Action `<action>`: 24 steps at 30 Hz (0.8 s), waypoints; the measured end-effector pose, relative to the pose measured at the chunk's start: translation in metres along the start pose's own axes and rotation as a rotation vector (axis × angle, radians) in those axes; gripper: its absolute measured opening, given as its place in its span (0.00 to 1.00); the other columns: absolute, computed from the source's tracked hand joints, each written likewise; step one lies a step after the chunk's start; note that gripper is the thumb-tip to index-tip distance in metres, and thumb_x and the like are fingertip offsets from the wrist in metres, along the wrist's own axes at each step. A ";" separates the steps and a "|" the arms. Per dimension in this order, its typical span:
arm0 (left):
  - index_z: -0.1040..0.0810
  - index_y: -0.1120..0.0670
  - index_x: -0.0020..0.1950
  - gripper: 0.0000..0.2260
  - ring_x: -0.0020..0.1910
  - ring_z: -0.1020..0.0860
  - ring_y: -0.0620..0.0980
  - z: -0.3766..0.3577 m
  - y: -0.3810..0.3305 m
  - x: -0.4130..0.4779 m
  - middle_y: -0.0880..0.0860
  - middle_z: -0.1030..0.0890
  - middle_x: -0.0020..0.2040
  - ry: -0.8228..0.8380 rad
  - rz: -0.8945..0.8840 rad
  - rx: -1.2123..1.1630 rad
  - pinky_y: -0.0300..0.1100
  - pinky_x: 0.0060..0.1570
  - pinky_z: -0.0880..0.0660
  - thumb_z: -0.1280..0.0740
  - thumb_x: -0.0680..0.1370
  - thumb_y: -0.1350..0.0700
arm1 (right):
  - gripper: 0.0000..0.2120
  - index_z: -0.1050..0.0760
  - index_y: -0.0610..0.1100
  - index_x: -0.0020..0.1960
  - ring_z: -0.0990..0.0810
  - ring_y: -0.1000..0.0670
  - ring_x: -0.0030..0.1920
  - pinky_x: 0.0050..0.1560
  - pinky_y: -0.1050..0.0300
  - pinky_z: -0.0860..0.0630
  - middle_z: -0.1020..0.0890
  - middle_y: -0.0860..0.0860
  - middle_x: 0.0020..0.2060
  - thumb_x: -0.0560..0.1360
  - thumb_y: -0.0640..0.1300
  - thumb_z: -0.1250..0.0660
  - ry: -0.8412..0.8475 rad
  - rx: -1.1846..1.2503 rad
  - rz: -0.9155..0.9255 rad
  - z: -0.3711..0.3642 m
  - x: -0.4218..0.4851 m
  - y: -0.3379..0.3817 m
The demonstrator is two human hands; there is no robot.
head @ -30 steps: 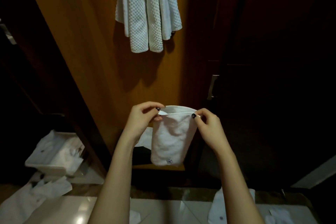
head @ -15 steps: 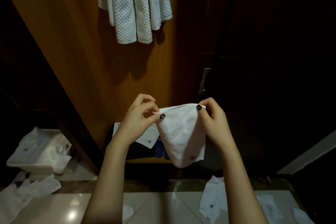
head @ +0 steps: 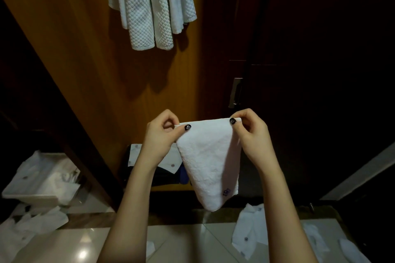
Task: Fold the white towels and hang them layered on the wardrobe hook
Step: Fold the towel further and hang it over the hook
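Setting: A dim wardrobe alcove, its orange wood panel (head: 89,53) lit above pale floor tiles (head: 64,245) strewn with loose white cloths (head: 248,235).
Already hung: waffle-weave white towels (head: 149,6) draped high on the panel; the hook lay out of frame.
In hand: A small folded white towel (head: 209,160) hung in mid-air below them, tapering downward.
Grip: The left hand (head: 160,136) and right hand (head: 250,134) each pinched a top corner between thumb and fingers.
Step, as judged: Squaring the fold before hanging.
Doing it well: A taut, level top edge with matched corners would likely help it drape evenly over the hung layers.
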State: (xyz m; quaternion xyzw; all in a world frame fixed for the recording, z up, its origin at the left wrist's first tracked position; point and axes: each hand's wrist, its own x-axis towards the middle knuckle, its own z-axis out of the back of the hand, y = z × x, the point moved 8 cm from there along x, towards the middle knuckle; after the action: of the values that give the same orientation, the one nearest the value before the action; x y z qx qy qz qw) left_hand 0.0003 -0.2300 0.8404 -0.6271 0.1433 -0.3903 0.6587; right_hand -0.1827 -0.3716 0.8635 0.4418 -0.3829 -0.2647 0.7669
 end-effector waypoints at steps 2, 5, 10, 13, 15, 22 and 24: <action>0.25 0.41 0.38 0.16 0.28 0.30 0.39 0.007 -0.003 0.000 0.42 0.26 0.28 -0.056 -0.033 0.046 0.29 0.30 0.33 0.27 0.74 0.61 | 0.08 0.23 0.53 0.46 0.21 0.62 0.46 0.44 0.70 0.27 0.19 0.58 0.42 0.79 0.40 0.34 0.041 0.022 -0.018 -0.002 -0.002 -0.002; 0.22 0.39 0.56 0.16 0.39 0.22 0.41 0.010 0.000 0.001 0.45 0.19 0.37 -0.028 -0.007 0.209 0.37 0.41 0.25 0.28 0.75 0.59 | 0.13 0.22 0.57 0.48 0.20 0.61 0.48 0.47 0.66 0.25 0.18 0.56 0.41 0.77 0.38 0.31 0.090 0.051 -0.066 -0.007 -0.004 -0.009; 0.17 0.44 0.56 0.12 0.46 0.23 0.43 0.004 0.005 -0.003 0.43 0.19 0.45 0.109 0.093 0.469 0.40 0.45 0.26 0.27 0.73 0.47 | 0.13 0.19 0.56 0.42 0.19 0.60 0.48 0.47 0.67 0.25 0.17 0.60 0.41 0.75 0.37 0.29 0.116 0.052 -0.056 -0.014 -0.006 -0.011; 0.18 0.43 0.57 0.13 0.52 0.22 0.46 -0.005 0.003 -0.009 0.40 0.17 0.51 0.186 0.121 0.648 0.46 0.51 0.25 0.29 0.74 0.42 | 0.13 0.20 0.55 0.42 0.19 0.59 0.48 0.48 0.68 0.26 0.17 0.57 0.42 0.74 0.36 0.29 0.100 0.030 -0.030 -0.017 -0.008 -0.011; 0.18 0.42 0.58 0.15 0.56 0.22 0.47 -0.011 -0.004 -0.010 0.42 0.18 0.58 0.192 0.093 0.721 0.45 0.53 0.26 0.30 0.74 0.40 | 0.11 0.20 0.55 0.43 0.20 0.59 0.49 0.48 0.68 0.26 0.17 0.54 0.44 0.73 0.38 0.29 0.100 -0.008 -0.031 -0.019 -0.009 -0.012; 0.17 0.45 0.57 0.09 0.32 0.19 0.43 -0.040 -0.015 -0.007 0.47 0.16 0.47 0.284 0.111 0.694 0.48 0.47 0.20 0.32 0.78 0.51 | 0.11 0.20 0.56 0.45 0.21 0.62 0.50 0.49 0.73 0.28 0.19 0.55 0.46 0.75 0.40 0.29 0.118 -0.051 -0.004 -0.023 -0.015 -0.009; 0.16 0.45 0.51 0.06 0.34 0.19 0.43 -0.043 -0.013 -0.009 0.44 0.18 0.38 0.286 0.083 0.719 0.49 0.43 0.21 0.33 0.78 0.51 | 0.13 0.21 0.59 0.44 0.22 0.63 0.49 0.48 0.75 0.28 0.20 0.56 0.46 0.75 0.40 0.29 0.119 -0.075 -0.003 -0.022 -0.016 -0.010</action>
State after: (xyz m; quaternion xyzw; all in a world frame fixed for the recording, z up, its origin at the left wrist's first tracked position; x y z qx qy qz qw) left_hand -0.0385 -0.2533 0.8422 -0.2890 0.1129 -0.4720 0.8252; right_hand -0.1747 -0.3535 0.8424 0.4282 -0.3261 -0.2532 0.8039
